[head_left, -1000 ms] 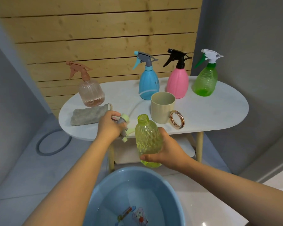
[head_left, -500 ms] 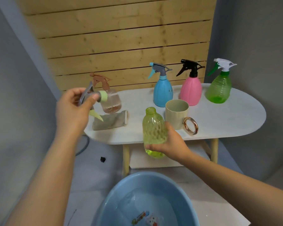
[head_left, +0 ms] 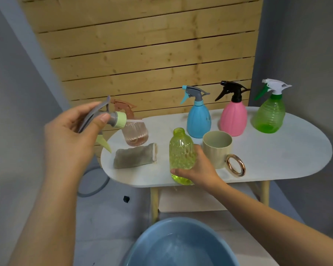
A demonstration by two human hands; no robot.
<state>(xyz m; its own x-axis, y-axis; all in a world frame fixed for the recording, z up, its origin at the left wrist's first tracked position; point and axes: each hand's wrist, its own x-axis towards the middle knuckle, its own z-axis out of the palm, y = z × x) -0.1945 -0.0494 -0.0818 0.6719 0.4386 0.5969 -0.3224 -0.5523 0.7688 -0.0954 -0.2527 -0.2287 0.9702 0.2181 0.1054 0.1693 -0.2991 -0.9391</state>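
My right hand (head_left: 199,168) grips an open yellow-green bottle (head_left: 181,150) with no cap, upright at the front edge of the white oval table (head_left: 277,160). A little yellow-green liquid sits in its bottom. My left hand (head_left: 71,135) holds the detached grey spray head (head_left: 104,118) with a pale green collar and trigger, raised to the left of the table, its thin tube trailing right. A blue basin (head_left: 181,244) with water stands on the floor below.
On the table stand a clear pink spray bottle (head_left: 135,131), a blue one (head_left: 198,120), a pink one (head_left: 233,118) and a green one (head_left: 269,116). A beige mug (head_left: 217,148) with a gold ring handle and a folded grey cloth (head_left: 135,156) lie near the front. A wooden slat wall stands behind.
My left hand lifted the spray head off the bottle and carried it up and to the left. The bottle in my right hand stayed at the table's front edge.
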